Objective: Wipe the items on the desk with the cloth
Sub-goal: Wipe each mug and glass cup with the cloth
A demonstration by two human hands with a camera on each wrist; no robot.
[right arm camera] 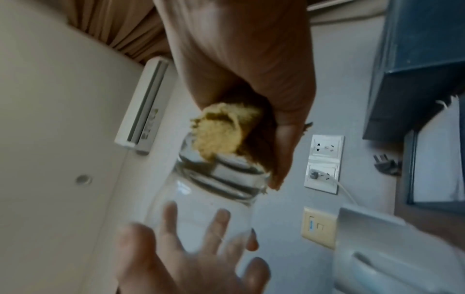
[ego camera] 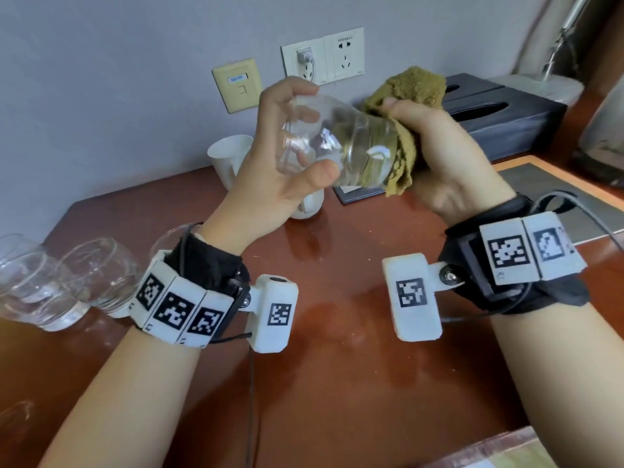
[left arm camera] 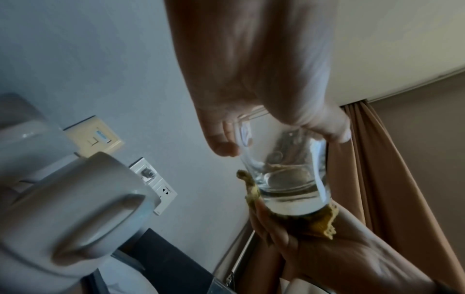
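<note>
Red-brown desk [ego camera: 337,366], empty glass [ego camera: 337,143], cloth [ego camera: 412,86] against base

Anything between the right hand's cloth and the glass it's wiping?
Nothing visible. The right hand grips the olive cloth, which is already wrapped against the base end of the clear glass. The left hand holds the glass by its other end, clear of the cloth.

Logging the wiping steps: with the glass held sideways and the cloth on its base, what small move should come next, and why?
Probably turn the glass a little in the left hand while the right hand keeps the cloth cupped over the base; only that end is covered, the walls are bare.
</note>
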